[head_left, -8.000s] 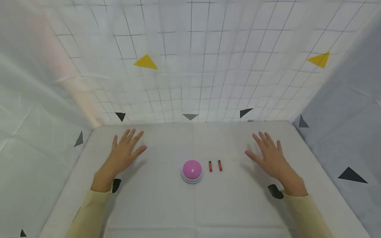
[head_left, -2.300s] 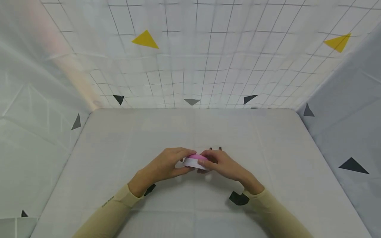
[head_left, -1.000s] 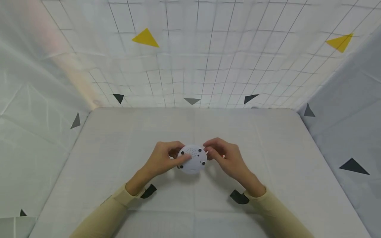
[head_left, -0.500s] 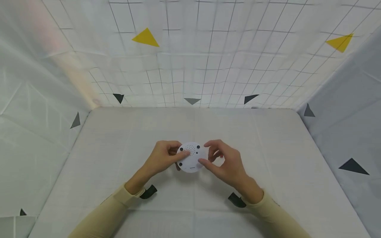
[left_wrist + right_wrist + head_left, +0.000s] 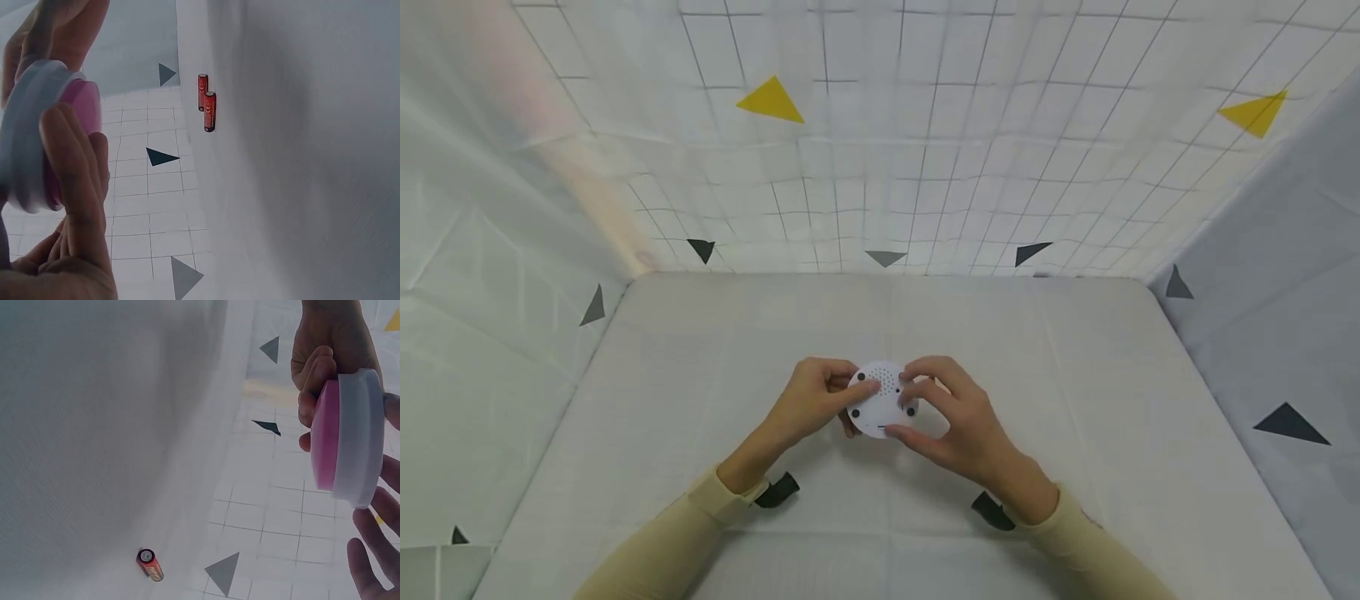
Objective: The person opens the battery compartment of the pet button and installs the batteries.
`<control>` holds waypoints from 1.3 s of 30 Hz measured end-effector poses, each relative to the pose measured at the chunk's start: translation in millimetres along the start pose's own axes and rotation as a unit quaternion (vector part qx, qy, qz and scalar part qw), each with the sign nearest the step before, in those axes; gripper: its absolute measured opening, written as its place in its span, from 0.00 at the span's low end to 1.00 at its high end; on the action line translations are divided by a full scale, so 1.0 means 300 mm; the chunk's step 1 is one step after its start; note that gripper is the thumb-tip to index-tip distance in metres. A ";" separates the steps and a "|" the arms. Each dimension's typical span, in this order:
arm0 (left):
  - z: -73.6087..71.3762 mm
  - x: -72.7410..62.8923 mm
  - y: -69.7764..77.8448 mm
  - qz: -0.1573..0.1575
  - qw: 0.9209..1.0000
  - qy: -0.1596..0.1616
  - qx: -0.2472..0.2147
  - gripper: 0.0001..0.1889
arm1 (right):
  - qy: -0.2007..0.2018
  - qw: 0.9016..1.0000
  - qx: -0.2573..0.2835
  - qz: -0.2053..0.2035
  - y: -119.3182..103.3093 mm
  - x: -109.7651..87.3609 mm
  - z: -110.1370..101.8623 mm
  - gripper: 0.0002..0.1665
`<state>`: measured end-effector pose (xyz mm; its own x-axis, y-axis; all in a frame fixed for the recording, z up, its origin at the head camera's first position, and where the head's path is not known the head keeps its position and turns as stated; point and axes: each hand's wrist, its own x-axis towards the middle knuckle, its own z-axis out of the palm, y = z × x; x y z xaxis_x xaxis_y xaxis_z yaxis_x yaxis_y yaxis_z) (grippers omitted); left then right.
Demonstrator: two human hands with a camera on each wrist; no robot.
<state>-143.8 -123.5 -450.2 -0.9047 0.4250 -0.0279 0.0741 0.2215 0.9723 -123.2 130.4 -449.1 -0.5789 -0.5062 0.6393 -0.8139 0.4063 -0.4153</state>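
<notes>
A round push button (image 5: 876, 412) with a white base is tipped so that its underside faces the head camera, showing black feet and small round holes. Its pink dome (image 5: 86, 103) shows in the wrist views. My left hand (image 5: 808, 402) grips it, thumb across the underside and fingers against the dome. My right hand (image 5: 958, 417) lies over the right part of the underside, its thumb by a short dark slot near the lower edge. In the right wrist view, spread right fingers (image 5: 374, 540) are beside the base. Two red batteries (image 5: 210, 114) lie on the table beyond.
White cloth covers the table (image 5: 760, 317). A gridded white sheet (image 5: 880, 192) stands at the back, bearing black and yellow triangles. Plain sheets close off the left side (image 5: 490, 375) and the right side (image 5: 1285, 333).
The push button, first dome up on the table, was lifted and turned underside towards the head camera. My right hand left its edge, then moved left over the underside.
</notes>
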 end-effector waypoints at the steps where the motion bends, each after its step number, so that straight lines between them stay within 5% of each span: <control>1: 0.000 0.000 0.000 -0.003 1.000 0.000 -0.001 0.13 | -0.003 1.000 -0.004 -0.003 -0.003 0.001 -0.001 0.26; 18: 0.009 -0.001 -0.017 -0.023 0.999 -0.032 -0.008 0.14 | -0.050 0.996 -0.072 -0.008 -0.057 0.010 -0.015 0.23; 39: 0.027 0.004 -0.028 -0.025 0.999 -0.045 -0.011 0.16 | -0.041 0.992 -0.102 -0.059 -0.074 0.001 -0.013 0.21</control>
<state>-142.1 -117.7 -460.2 -0.8654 0.4918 -0.0961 0.0200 0.2256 0.9740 -105.1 124.4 -437.2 -0.4899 -0.6158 0.6170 -0.8535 0.4829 -0.1957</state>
